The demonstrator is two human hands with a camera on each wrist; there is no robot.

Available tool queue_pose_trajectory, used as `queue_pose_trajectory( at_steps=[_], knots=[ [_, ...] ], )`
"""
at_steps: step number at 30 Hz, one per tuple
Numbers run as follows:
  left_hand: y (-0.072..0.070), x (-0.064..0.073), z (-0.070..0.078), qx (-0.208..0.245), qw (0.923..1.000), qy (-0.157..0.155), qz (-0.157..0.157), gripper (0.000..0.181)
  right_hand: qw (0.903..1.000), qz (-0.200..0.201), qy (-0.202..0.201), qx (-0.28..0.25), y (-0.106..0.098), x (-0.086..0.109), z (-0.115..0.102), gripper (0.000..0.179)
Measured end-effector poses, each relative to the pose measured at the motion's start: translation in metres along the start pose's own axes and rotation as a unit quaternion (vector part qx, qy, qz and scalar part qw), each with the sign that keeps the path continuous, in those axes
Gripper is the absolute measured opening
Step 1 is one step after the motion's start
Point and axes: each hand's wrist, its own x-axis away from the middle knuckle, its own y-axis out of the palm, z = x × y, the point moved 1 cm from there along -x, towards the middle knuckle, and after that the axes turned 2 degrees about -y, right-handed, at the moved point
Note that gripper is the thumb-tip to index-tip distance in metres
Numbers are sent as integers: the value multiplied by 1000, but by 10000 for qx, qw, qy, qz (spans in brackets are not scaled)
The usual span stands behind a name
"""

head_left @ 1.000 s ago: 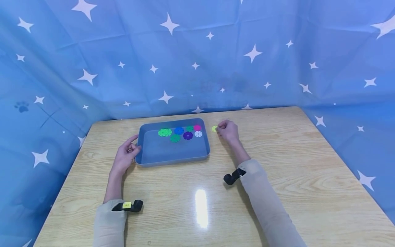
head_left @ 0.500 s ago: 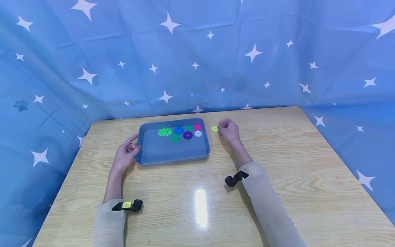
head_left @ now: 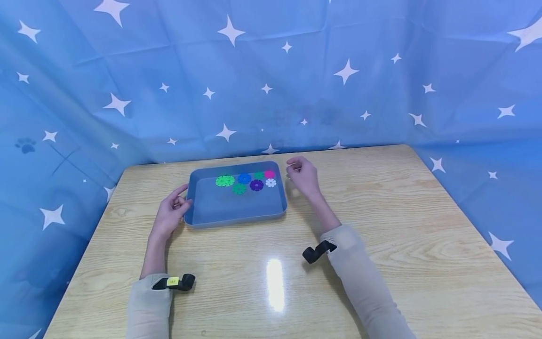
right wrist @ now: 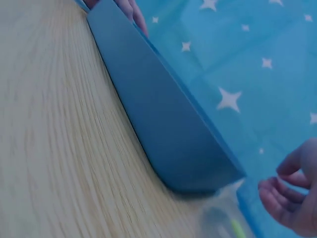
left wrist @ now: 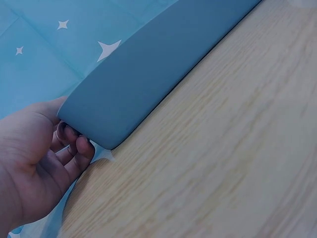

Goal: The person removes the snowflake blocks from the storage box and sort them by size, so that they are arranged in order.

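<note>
Near zone: two light sleeves (head_left: 150,306), each fitted with a black wrist camera (head_left: 186,282), extend over the wooden counter (head_left: 237,263).

Middle zone, left: the left grip (head_left: 168,215) holds the left end wall of the blue tray (head_left: 224,209), thumb over the rim, fingers curled outside. The tray rests on the counter, left of the right grip (head_left: 304,179). Its long axis runs left to right, right end slightly farther.

Inside the tray, toward its far side, flat notched discs lie, near to far: a green disc (head_left: 239,189), a purple disc (head_left: 256,185), a white disc (head_left: 270,182), two overlapping light green discs (head_left: 224,181), a blue disc (head_left: 244,178), a second green disc (head_left: 259,175) and a pink disc (head_left: 269,174).

Right of the tray's far right corner, the right grip is released: fingers loosely bent, nothing visible in them. Below it, a blurred yellow-green piece (right wrist: 238,229) appears beyond the tray's right end; the right grip is the nearer one. The piece's long axis and pointing direction cannot be determined.

Far zone: a blue star-patterned curtain (head_left: 190,70).
</note>
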Motion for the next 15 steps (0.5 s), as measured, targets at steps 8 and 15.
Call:
queue_pose_trajectory(
  at_steps=[8,15],
  knots=[
    [0,-1,0,86,10000,-4,-18,56,9990,-377,-221,-48,22,16,-30,21],
    [0,0,-1,74,10000,-13,16,56,9956,-865,-333,-137,43,28,-39,23]
  ],
)
